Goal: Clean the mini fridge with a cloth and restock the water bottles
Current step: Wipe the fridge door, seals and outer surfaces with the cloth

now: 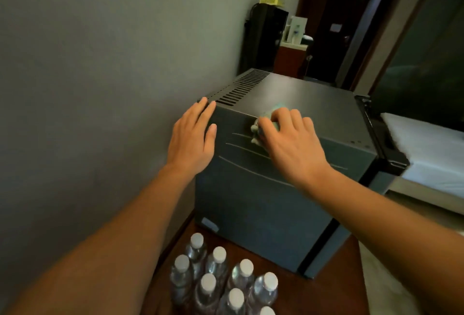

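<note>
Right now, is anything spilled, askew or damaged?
Nothing stands out. The water bottles stand upright and capped by the mini fridge; left hand rests on its corner, right hand grips the cloth at its top edge.

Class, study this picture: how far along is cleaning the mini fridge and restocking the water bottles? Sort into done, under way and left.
Done: nothing shows as finished. Under way: the right hand grips a cloth against the fridge at its top edge; the left hand rests flat on a corner. Left: the water bottles stand on the table, not yet restocked; the inside is out of sight.
</note>
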### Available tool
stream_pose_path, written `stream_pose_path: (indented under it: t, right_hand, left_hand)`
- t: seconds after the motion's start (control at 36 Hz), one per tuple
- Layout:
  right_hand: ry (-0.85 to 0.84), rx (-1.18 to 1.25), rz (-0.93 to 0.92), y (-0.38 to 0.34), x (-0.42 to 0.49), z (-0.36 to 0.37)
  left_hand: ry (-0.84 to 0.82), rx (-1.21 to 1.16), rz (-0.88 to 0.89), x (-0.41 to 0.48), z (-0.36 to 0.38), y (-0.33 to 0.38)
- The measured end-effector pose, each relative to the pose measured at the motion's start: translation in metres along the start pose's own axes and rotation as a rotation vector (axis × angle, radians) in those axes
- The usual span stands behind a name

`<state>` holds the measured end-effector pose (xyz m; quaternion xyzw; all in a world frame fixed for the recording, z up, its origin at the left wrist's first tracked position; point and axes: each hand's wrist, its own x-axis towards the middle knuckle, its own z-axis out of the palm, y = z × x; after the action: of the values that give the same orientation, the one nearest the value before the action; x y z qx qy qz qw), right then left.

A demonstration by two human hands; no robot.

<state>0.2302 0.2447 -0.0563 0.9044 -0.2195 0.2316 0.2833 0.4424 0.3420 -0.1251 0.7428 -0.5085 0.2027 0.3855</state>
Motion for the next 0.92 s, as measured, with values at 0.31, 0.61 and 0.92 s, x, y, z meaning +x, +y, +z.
stream_pose_path:
  t: [0.31,0.61,0.92]
  right_hand:
    - [0.231,-0.130,-0.004,-0.025,-0.001,0.041]
    - [0.371,-0.156,-0.049,-0.059,0.009,0.075]
    - [0.409,-0.108,0.018,-0.073,0.008,0.080]
  left_hand:
    - [0.065,-0.010,0.291,0.038,0.028,-0.028]
    - [0.413,-0.105,0.453,0.050,0.060,-0.042]
    - [0.453,-0.094,0.438,0.051,0.060,-0.043]
